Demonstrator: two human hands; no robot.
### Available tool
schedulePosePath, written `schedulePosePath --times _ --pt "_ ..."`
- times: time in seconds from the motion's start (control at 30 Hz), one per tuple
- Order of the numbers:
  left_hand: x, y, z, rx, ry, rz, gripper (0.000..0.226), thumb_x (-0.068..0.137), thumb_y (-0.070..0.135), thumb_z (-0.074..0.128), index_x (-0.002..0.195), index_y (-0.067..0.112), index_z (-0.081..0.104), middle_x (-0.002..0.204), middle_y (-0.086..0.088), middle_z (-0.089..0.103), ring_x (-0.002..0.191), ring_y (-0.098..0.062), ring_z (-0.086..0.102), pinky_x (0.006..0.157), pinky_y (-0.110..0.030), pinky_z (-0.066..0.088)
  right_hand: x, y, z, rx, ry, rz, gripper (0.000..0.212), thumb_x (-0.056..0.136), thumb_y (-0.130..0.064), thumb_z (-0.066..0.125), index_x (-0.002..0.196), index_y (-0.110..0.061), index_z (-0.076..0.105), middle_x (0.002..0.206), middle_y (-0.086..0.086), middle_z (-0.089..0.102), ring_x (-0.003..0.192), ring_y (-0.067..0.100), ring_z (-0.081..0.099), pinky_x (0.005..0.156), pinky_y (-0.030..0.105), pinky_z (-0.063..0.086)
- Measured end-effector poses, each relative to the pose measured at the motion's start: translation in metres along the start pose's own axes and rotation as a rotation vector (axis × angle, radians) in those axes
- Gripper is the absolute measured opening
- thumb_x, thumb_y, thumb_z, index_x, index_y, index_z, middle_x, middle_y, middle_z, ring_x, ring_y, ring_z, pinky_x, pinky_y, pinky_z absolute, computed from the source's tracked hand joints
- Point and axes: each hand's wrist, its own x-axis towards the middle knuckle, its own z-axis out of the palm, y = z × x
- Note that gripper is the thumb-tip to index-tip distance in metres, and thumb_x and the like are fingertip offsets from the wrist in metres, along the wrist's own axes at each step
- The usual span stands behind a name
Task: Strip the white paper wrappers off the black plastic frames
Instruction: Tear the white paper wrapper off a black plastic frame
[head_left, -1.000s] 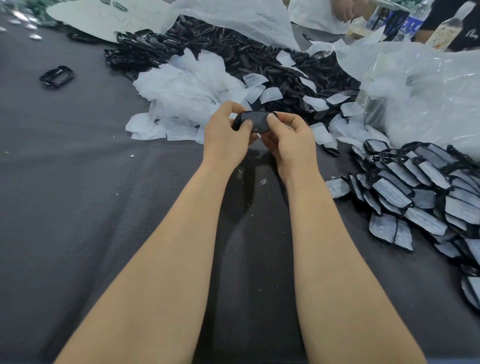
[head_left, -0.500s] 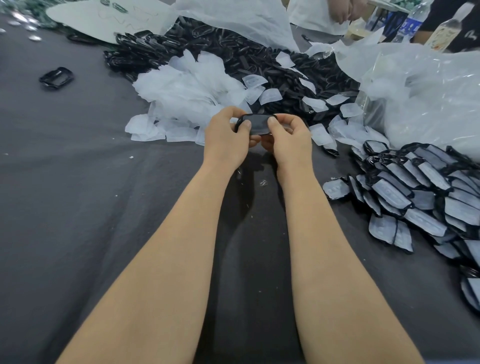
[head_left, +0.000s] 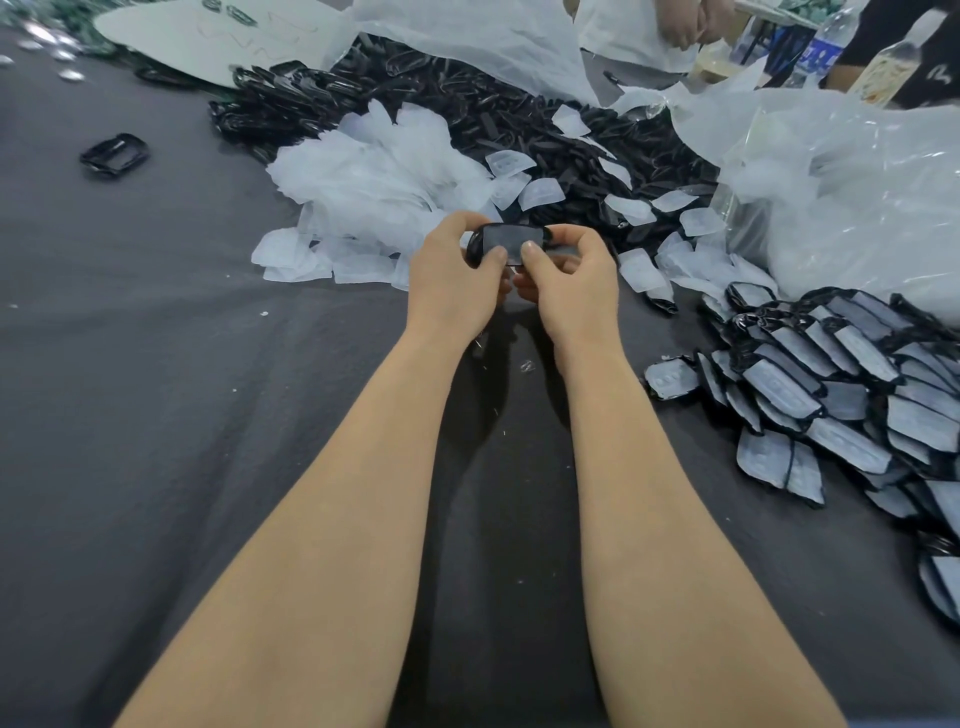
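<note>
Both my hands hold one black plastic frame (head_left: 511, 240) above the dark grey cloth, its pale paper wrapper facing me. My left hand (head_left: 457, 275) grips its left end, thumb on the wrapper's lower edge. My right hand (head_left: 569, 278) pinches the right end, thumb pressed beside the left thumb. A heap of wrapped frames (head_left: 841, 374) lies at the right. Loose white wrappers (head_left: 379, 182) are piled just beyond my hands. Bare black frames (head_left: 467, 98) form a mound behind them.
A single black frame (head_left: 114, 154) lies alone at the far left. Clear plastic bags (head_left: 857, 187) bulge at the right rear. Another person's hand (head_left: 685, 23) and bottles (head_left: 826, 47) are at the far edge. Grey cloth (head_left: 156, 415) covers the table.
The frame has tilted so its wrapped face shows more toward me, and both thumbs have shifted closer together on its lower edge.
</note>
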Motion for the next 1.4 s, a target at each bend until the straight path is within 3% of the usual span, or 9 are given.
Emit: schedulePosePath --times 0.17,0.33,0.53,0.67,0.8,0.87,1.0,1.27,1.4 --pt "0.0007 0.0 0.0008 -0.052 0.012 -0.027 0.02 0.095 0.004 0.052 0.107 0.02 0.052 0.092 -0.011 0.067 0.049 0.003 0.061 0.052 -0.007 0.047 -0.0027 -0.001 0.0028 -0.086 -0.005 -0.017 0.027 0.087 -0.009 0.065 0.107 -0.016 0.048 0.103 0.017 0.065 0.095 0.031 0.065 0.09 0.047 0.052" --pt "0.0021 -0.0012 0.0019 -0.044 0.008 -0.041 0.03 0.096 0.003 0.048 0.125 0.01 0.053 0.103 -0.016 0.067 0.048 0.004 0.061 0.052 -0.009 0.048 0.0006 0.0014 -0.001 0.015 0.005 0.001 0.017 0.092 -0.004 0.055 0.106 -0.013 0.051 0.095 0.014 0.066 0.069 0.013 0.067 0.075 0.029 0.057" --pt "0.0018 -0.0015 0.0009 0.019 0.002 -0.032 0.03 0.097 0.004 0.046 0.125 0.012 0.055 0.104 -0.013 0.068 0.052 0.001 0.063 0.054 -0.009 0.05 0.0012 0.0027 -0.001 -0.016 0.035 -0.015 0.014 0.093 -0.003 0.052 0.104 -0.012 0.053 0.083 0.001 0.064 0.06 0.005 0.066 0.064 0.023 0.056" --pt "0.0012 -0.0012 0.0008 0.056 0.001 -0.027 0.029 0.096 0.005 0.047 0.123 0.014 0.056 0.108 -0.013 0.067 0.085 -0.017 0.07 0.08 -0.029 0.057 -0.0012 0.0014 0.0005 -0.128 0.057 -0.037 0.014 0.092 -0.004 0.05 0.102 -0.013 0.053 0.096 0.012 0.067 0.077 0.02 0.069 0.077 0.037 0.058" --pt "-0.0009 0.0 0.0011 0.078 -0.008 -0.031 0.029 0.096 0.006 0.046 0.122 0.016 0.056 0.111 -0.012 0.067 0.102 -0.026 0.065 0.093 -0.041 0.052 -0.0026 0.0006 0.0 -0.258 0.073 -0.099 0.022 0.09 -0.005 0.05 0.111 -0.007 0.056 0.086 0.001 0.063 0.074 0.009 0.066 0.077 0.032 0.057" --pt "-0.0012 0.0 0.0011 0.101 -0.007 -0.008 0.029 0.096 0.006 0.045 0.121 0.016 0.056 0.109 -0.012 0.067 0.1 -0.026 0.065 0.092 -0.037 0.053 -0.0034 0.0006 -0.0003 -0.252 0.067 -0.104 0.021 0.089 -0.003 0.05 0.108 -0.006 0.056 0.079 -0.003 0.062 0.064 0.003 0.065 0.071 0.027 0.058" --pt "-0.002 -0.0017 0.002 0.107 -0.005 0.044 0.027 0.096 0.004 0.044 0.115 0.017 0.057 0.093 -0.007 0.066 0.067 -0.005 0.065 0.065 -0.011 0.052 -0.0046 0.0005 0.0007 -0.234 0.082 -0.08 0.015 0.086 -0.002 0.052 0.1 -0.009 0.051 0.084 0.012 0.067 0.073 0.023 0.069 0.075 0.042 0.058" --pt "-0.0005 -0.0009 0.002 0.115 -0.004 0.032 0.028 0.097 0.006 0.044 0.121 0.017 0.055 0.108 -0.011 0.066 0.095 -0.022 0.066 0.084 -0.029 0.055 -0.0057 -0.0012 0.0013 -0.185 0.07 -0.068 0.009 0.092 -0.009 0.049 0.1 -0.012 0.053 0.089 0.01 0.068 0.069 0.016 0.069 0.074 0.04 0.059" --pt "0.001 -0.0027 0.0019 0.095 0.001 0.03 0.028 0.097 0.005 0.045 0.121 0.016 0.055 0.102 -0.009 0.066 0.074 -0.006 0.067 0.074 -0.02 0.056 -0.0042 -0.0003 0.0 -0.216 0.07 -0.09 0.005 0.096 -0.008 0.048 0.097 -0.013 0.05 0.089 0.011 0.068 0.064 0.01 0.067 0.071 0.034 0.059"
